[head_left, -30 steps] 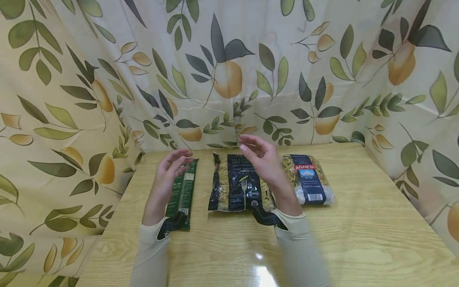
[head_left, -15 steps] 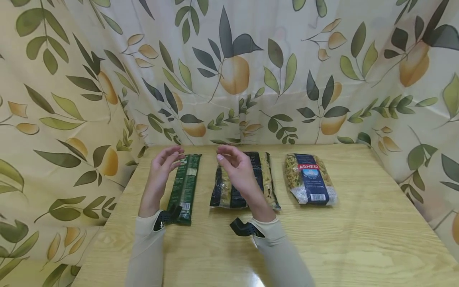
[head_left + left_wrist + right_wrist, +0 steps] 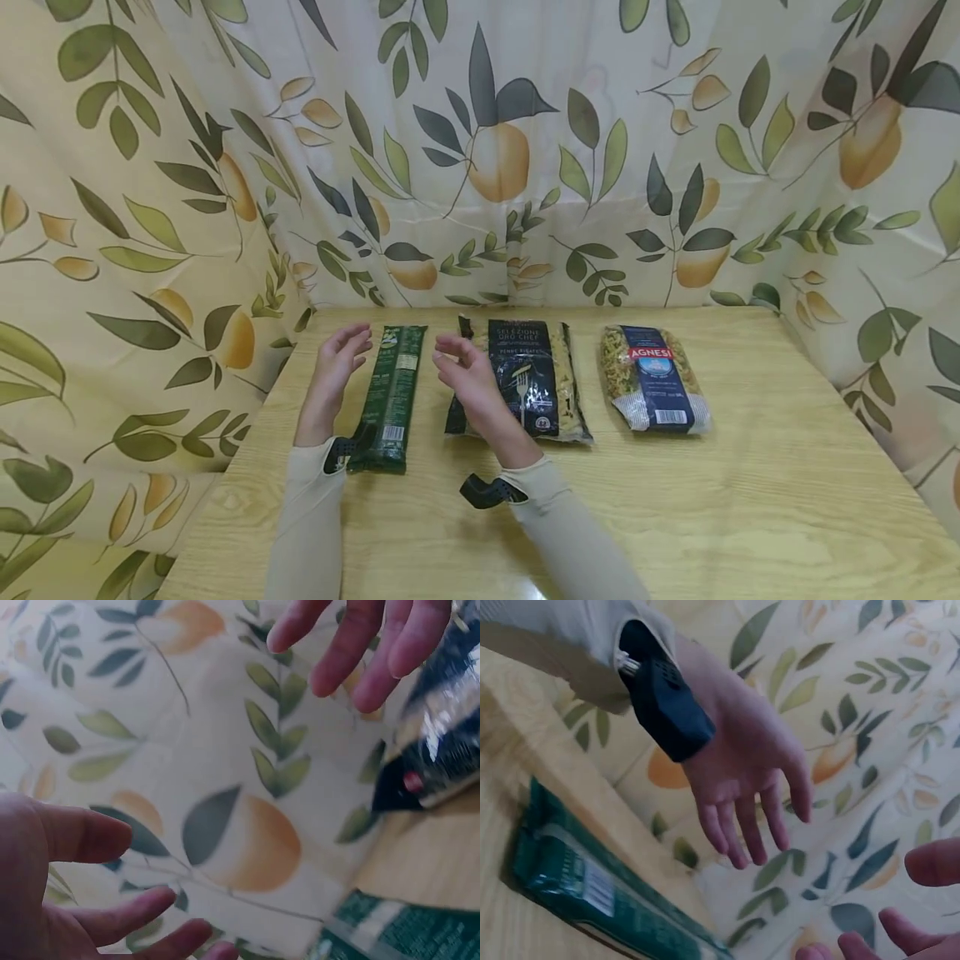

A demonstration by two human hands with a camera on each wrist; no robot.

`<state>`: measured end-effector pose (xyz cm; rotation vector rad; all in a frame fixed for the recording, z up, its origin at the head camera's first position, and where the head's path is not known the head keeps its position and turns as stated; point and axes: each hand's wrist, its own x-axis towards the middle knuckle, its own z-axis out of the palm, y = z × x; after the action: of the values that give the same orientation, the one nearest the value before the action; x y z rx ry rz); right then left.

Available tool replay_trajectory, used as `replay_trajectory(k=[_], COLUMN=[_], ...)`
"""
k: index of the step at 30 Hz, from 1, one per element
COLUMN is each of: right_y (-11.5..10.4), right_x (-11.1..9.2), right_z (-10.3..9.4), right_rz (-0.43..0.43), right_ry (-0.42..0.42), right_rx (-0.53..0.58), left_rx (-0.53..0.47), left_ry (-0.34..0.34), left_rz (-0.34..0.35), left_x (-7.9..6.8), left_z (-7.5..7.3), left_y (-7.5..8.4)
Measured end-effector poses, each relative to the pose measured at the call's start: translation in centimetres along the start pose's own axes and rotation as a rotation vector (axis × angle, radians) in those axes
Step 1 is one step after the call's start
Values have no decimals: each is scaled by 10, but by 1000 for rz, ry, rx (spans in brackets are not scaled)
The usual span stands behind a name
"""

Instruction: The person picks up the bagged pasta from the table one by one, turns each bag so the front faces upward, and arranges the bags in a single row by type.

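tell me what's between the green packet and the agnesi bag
The dark penne bag, partly hidden by the right hand, lies between the green packet and Agnesi bag in the head view.

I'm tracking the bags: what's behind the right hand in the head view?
Behind the right hand is the black penne bag, label mostly visible; the hand hides part of its left side.

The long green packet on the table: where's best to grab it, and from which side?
The green packet lies flat, long and narrow, so its long edges near the middle look best. The left hand could come from its left and the right hand from its right, as they hang on either side of it.
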<state>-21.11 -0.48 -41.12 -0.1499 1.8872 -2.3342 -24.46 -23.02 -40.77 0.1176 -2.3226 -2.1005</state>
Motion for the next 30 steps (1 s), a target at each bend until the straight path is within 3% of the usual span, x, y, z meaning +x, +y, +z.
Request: replay_trajectory(k=[8, 16, 22, 30], right_y=[21, 41, 52, 60], right_x=[4, 2, 0, -2], right_z=[9, 22, 25, 33], right_rz=[119, 242, 296, 402], right_ry=[-27, -65, -66, -135], right_rx=[26, 90, 84, 118], left_rx=[26, 172, 208, 230], left_ry=[-3, -36, -57, -101], left_rz=[-97, -177, -245, -296], left_x=[16, 20, 19, 18], left_z=[-7, -9, -1, 0], left_y=[-26, -48, -55, -56])
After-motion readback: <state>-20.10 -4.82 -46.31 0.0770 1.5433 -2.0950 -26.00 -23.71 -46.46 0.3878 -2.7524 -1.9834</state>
